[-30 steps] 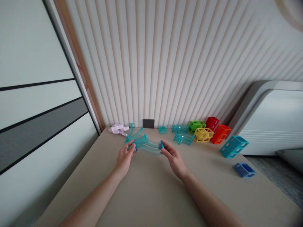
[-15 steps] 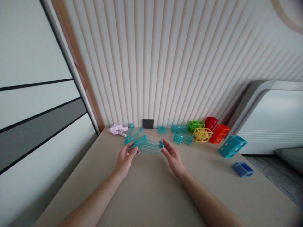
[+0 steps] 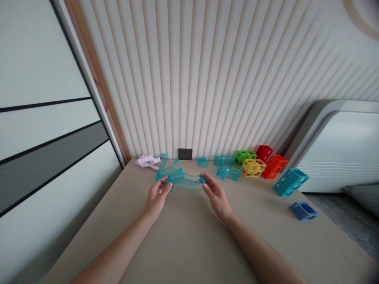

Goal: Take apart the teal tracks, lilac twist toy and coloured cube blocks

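Note:
A wavy clear teal track piece (image 3: 186,182) is held above the beige table (image 3: 189,240), one end in each hand. My left hand (image 3: 156,196) pinches its left end. At the right end, my right hand (image 3: 215,194) grips with the fingertips. More clear teal track pieces (image 3: 167,169) lie just behind the left hand. Two curved teal pieces (image 3: 227,172) rest behind the right hand.
Pale pink pieces (image 3: 147,161) lie at the back left by the ribbed wall. Green (image 3: 245,157), yellow (image 3: 253,167), red (image 3: 264,153) and orange (image 3: 276,165) lattice blocks stand at the back right. A teal block (image 3: 290,182) and a blue block (image 3: 303,210) sit near the right edge.
Both hands with the wavy track piece have shifted slightly away from me toward the wall. The grip on it is the same.

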